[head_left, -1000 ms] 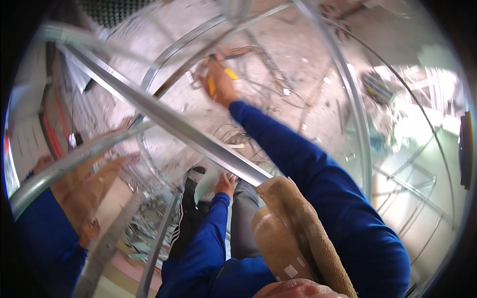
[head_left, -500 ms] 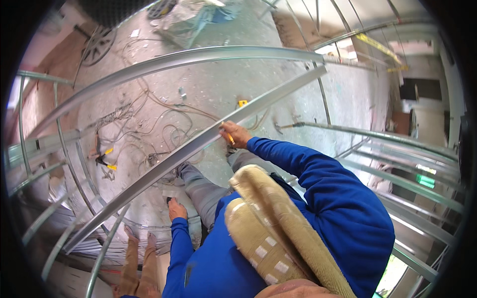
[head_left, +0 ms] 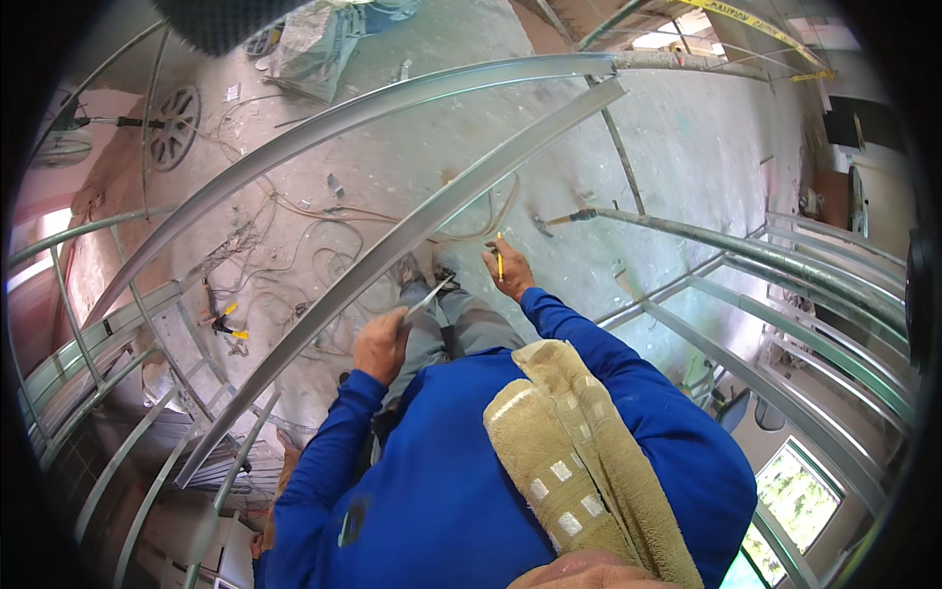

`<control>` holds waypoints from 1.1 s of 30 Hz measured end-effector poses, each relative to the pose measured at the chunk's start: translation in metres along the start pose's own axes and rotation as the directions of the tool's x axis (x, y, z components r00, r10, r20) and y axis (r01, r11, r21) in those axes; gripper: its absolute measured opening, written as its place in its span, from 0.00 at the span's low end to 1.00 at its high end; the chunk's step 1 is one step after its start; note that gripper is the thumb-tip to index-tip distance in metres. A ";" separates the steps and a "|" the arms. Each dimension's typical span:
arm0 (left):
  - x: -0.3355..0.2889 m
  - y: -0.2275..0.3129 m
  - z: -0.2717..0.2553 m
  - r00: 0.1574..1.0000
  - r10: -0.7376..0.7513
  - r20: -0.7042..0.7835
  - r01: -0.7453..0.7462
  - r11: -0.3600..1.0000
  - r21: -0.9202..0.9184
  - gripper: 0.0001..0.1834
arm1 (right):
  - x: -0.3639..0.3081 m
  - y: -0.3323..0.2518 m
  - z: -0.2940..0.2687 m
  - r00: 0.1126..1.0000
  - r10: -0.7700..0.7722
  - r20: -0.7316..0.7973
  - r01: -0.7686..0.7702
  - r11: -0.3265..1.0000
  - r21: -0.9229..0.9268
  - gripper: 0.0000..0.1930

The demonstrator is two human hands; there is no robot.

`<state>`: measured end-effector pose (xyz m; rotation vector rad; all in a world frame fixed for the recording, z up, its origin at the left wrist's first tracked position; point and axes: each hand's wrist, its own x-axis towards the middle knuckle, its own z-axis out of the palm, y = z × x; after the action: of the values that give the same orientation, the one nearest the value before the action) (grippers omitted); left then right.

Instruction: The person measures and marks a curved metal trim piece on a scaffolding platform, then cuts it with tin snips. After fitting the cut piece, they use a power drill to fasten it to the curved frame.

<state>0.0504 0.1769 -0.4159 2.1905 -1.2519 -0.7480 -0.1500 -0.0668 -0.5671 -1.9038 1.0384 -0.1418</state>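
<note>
My right hand (head_left: 508, 271) is closed around a yellow pencil (head_left: 500, 257), a little to the right of a long silver metal channel (head_left: 392, 242). The channel slants from lower left to upper right in front of me, and neither hand touches it. In front of my belly, my left hand (head_left: 381, 346) is wrapped around a thin, pale, pointed strip (head_left: 430, 295) that juts toward the upper right. Its kind is not clear, and the end inside the fist is hidden. Past the slanted channel, a second metal channel (head_left: 373, 98) meets its far end.
Scaffold pipes stand at left, with a metal pipe (head_left: 746, 250) at right. A hammer (head_left: 564, 220) rests at that pipe's end. Hoses or cords (head_left: 343, 213) lie looped across the floor. A yellow-handled tool (head_left: 233, 322) lies at left; another person's leg (head_left: 287, 461) shows lower left.
My right hand has come off the slanted channel and moved right, still with the pencil. My left hand has risen from beside my leg, and the pale strip now shows in it.
</note>
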 end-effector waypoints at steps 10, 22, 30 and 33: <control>0.200 -0.014 0.050 0.995 -0.086 0.040 0.095 0.921 -0.377 0.14 | 0.053 0.021 -0.093 0.990 0.052 -0.132 -0.071 0.987 -0.143 0.23; 0.321 0.002 0.140 0.880 -0.315 0.356 0.470 0.689 -0.552 0.13 | 0.111 0.116 -0.160 0.970 0.220 0.099 -0.234 0.957 0.170 0.20; 0.219 0.016 0.208 0.796 -0.604 0.048 0.590 0.756 -0.282 0.21 | 0.112 0.163 -0.174 0.892 0.178 0.416 -0.210 0.977 0.031 0.18; 0.173 0.023 0.217 0.701 -0.714 0.004 0.693 0.679 -0.244 0.25 | 0.111 0.161 -0.162 0.839 0.152 0.522 -0.185 0.983 0.011 0.16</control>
<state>-0.0363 -0.0193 -0.5940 2.4590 -0.1883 -0.9978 -0.2548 -0.2880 -0.6344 -1.6470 0.8066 0.4228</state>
